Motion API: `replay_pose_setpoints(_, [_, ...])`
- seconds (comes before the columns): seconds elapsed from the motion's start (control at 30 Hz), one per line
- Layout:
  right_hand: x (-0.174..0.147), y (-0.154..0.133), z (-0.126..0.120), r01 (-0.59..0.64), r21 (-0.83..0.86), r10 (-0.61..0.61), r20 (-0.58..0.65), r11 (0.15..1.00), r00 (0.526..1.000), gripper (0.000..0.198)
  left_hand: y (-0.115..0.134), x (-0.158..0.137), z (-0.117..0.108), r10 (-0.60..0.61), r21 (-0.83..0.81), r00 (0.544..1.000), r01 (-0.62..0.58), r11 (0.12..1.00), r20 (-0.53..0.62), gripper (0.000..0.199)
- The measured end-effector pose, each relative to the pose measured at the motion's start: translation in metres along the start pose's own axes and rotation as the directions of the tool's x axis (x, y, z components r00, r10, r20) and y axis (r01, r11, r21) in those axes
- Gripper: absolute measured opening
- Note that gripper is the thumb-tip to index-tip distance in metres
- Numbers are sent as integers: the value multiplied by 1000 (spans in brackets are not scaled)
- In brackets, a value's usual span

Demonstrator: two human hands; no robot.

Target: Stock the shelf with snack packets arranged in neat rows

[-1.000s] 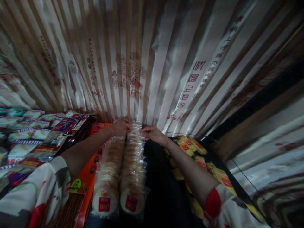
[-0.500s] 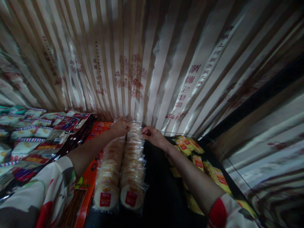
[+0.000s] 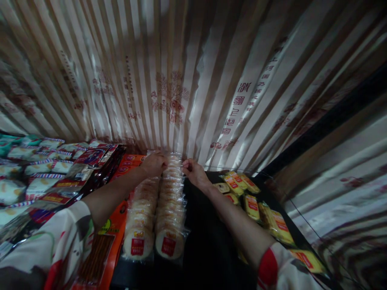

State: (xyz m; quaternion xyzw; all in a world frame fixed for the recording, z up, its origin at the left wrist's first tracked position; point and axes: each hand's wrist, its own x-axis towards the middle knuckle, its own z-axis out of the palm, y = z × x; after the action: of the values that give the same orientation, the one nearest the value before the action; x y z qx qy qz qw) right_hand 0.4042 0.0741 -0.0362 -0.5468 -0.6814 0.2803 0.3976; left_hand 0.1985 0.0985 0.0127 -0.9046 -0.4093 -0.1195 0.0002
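Two rows of round, pale crackers in clear wrappers with red labels lie overlapping on a dark tabletop: a left row (image 3: 140, 227) and a right row (image 3: 169, 219). My left hand (image 3: 155, 164) reaches over the far end of the left row, its fingers curled closed at the left edge of the farthest packet (image 3: 173, 159) in the right row. On that packet's other side, my right hand (image 3: 196, 174) has thumb and fingertips pinched at the wrapper's edge. What lies between the fingers is small and dim.
Orange snack bags (image 3: 113, 225) lie left of the rows, beside dark shiny bags (image 3: 75, 175) and several white-and-blue packets (image 3: 42, 183). Yellow packets (image 3: 251, 206) are scattered on the dark tabletop (image 3: 208, 245) at the right. A pleated printed curtain (image 3: 169, 48) hangs right behind.
Both hands stay at the far end of the right row with only slight shifts. The view has moved a little, showing more of the yellow packets.
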Motion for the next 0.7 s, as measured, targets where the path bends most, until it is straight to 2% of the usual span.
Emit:
replay_pose_setpoints(0.1, [-10, -7, -8, 24, -100, -33, -88, 995, 996, 20, 6, -2, -1, -88, 20, 996, 88, 996, -3, 17])
replay_pose_setpoints(0.13, [-13, -10, -11, 43, -134, -53, -77, 990, 996, 20, 7, -2, -1, -108, 22, 994, 108, 994, -9, 17])
replay_pose_setpoints(0.23, [-22, -16, -18, 94, -209, -78, 84, 974, 993, 17, 10, -4, 1, -145, 15, 989, 146, 989, -35, 17])
replay_pose_setpoints(0.33, [-25, -19, -19, 98, -226, -46, 226, 969, 973, 11, 10, -7, 2, -164, 5, 985, 164, 986, -48, 16])
replay_pose_setpoints(0.4, [-23, -19, -17, 70, -197, -22, 237, 978, 971, 9, 9, -8, 3, -155, -3, 987, 155, 988, -50, 15])
replay_pose_setpoints(0.47, [-21, -19, -14, 23, -168, 11, 199, 985, 980, 9, 8, -10, 3, -136, -11, 989, 135, 991, -59, 15])
replay_pose_setpoints(0.57, [-18, -18, -10, -31, -130, 50, 148, 991, 988, 12, 7, -12, 3, -57, -44, 995, 53, 998, -80, 16])
replay_pose_setpoints(0.7, [-18, -16, -5, -63, -94, 76, 138, 994, 988, 10, 6, -16, 2, 38, -72, 998, -42, 997, -54, 14])
